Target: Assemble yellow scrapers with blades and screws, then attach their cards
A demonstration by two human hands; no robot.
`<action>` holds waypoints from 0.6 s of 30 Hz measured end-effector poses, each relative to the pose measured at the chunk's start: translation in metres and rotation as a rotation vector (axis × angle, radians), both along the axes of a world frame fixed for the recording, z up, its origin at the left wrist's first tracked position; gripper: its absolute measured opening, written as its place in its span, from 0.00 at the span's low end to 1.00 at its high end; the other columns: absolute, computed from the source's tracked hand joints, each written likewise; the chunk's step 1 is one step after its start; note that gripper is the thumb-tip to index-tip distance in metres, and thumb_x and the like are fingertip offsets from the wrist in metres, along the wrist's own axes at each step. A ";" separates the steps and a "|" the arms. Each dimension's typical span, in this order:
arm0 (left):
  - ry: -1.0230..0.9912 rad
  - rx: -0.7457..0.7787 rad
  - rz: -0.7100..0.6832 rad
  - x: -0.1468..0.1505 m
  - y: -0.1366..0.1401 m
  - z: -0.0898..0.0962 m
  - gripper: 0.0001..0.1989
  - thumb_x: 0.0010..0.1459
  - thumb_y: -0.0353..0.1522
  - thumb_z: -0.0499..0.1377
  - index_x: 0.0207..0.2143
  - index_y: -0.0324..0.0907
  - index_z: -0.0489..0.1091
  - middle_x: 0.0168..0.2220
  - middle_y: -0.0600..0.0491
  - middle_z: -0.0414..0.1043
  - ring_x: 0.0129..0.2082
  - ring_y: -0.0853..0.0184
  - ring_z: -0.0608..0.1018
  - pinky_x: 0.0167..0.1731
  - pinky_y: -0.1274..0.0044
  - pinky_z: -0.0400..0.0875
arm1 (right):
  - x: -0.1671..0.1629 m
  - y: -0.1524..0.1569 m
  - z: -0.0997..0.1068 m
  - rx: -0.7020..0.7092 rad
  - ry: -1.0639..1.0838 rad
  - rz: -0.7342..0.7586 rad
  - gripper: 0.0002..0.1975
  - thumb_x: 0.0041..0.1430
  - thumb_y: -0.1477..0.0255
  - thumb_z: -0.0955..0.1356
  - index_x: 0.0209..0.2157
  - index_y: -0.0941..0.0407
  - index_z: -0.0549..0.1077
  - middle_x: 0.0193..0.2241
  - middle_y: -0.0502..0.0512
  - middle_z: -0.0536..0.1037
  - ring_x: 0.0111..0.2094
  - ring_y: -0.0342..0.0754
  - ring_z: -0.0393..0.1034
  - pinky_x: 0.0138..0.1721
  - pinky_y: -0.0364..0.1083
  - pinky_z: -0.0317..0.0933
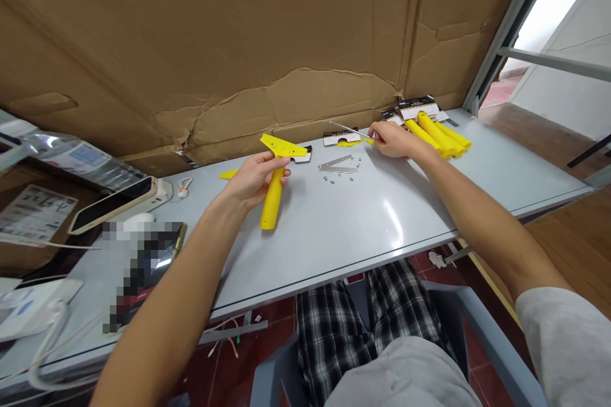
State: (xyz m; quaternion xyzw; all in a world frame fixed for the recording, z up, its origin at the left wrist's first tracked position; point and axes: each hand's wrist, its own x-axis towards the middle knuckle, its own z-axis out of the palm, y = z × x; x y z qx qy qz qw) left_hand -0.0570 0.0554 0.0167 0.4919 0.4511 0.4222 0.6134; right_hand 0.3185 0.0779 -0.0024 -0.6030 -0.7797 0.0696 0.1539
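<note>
My left hand (261,177) is closed around the neck of a yellow scraper (273,200), its wide head up and its handle slanting down toward me. In my right hand (391,138) is a screwdriver (351,130), its thin metal shaft pointing left and away from the scraper. Between the hands, two flat metal blades (338,170) lie on the table with several small screws (333,182) scattered around them. Behind these is a black-and-white card (341,138) with a yellow piece partly under it. Another yellow piece (228,174) shows behind my left wrist.
Several yellow scrapers (436,135) with cards lie at the back right of the grey table (310,248). Cardboard (286,25) walls the back. At left are a phone (114,203) on a power strip, a plastic bottle (81,152), cables and a partly blurred item.
</note>
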 end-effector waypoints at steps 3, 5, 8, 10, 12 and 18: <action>-0.005 -0.004 -0.005 0.000 0.001 -0.002 0.21 0.44 0.28 0.80 0.40 0.37 0.80 0.45 0.49 0.75 0.31 0.72 0.77 0.23 0.81 0.71 | 0.001 0.002 -0.002 -0.034 0.000 -0.043 0.22 0.63 0.76 0.66 0.58 0.60 0.74 0.56 0.67 0.77 0.54 0.57 0.70 0.58 0.51 0.65; 0.002 -0.004 -0.012 0.001 0.001 -0.003 0.22 0.42 0.29 0.81 0.40 0.36 0.80 0.44 0.49 0.74 0.32 0.71 0.78 0.23 0.81 0.71 | 0.000 0.002 -0.004 -0.069 -0.001 -0.048 0.21 0.64 0.75 0.65 0.58 0.59 0.73 0.57 0.68 0.77 0.54 0.58 0.71 0.58 0.52 0.66; 0.012 -0.004 -0.026 0.002 -0.001 -0.003 0.23 0.41 0.30 0.82 0.39 0.36 0.80 0.42 0.50 0.73 0.33 0.70 0.77 0.23 0.80 0.70 | -0.005 0.002 -0.006 -0.093 -0.002 -0.029 0.19 0.66 0.74 0.64 0.58 0.58 0.73 0.54 0.67 0.78 0.53 0.58 0.72 0.56 0.52 0.67; 0.020 -0.001 -0.033 0.003 -0.002 -0.002 0.24 0.40 0.31 0.82 0.39 0.36 0.80 0.43 0.50 0.73 0.33 0.70 0.77 0.23 0.80 0.69 | -0.007 0.002 -0.007 -0.083 0.012 -0.001 0.18 0.67 0.74 0.64 0.57 0.57 0.72 0.54 0.66 0.79 0.53 0.56 0.72 0.58 0.52 0.67; 0.029 0.003 -0.035 0.004 -0.004 -0.001 0.24 0.40 0.31 0.83 0.40 0.36 0.80 0.43 0.49 0.74 0.33 0.69 0.77 0.23 0.79 0.69 | -0.007 0.004 -0.009 -0.053 0.024 0.018 0.18 0.68 0.73 0.63 0.58 0.57 0.72 0.55 0.66 0.78 0.56 0.57 0.71 0.59 0.52 0.66; 0.059 0.030 -0.043 0.005 -0.009 0.005 0.25 0.39 0.32 0.83 0.40 0.35 0.80 0.45 0.48 0.75 0.33 0.70 0.77 0.25 0.78 0.69 | -0.001 0.015 -0.016 -0.002 0.000 -0.057 0.20 0.72 0.69 0.60 0.61 0.58 0.67 0.54 0.70 0.77 0.53 0.60 0.72 0.54 0.53 0.67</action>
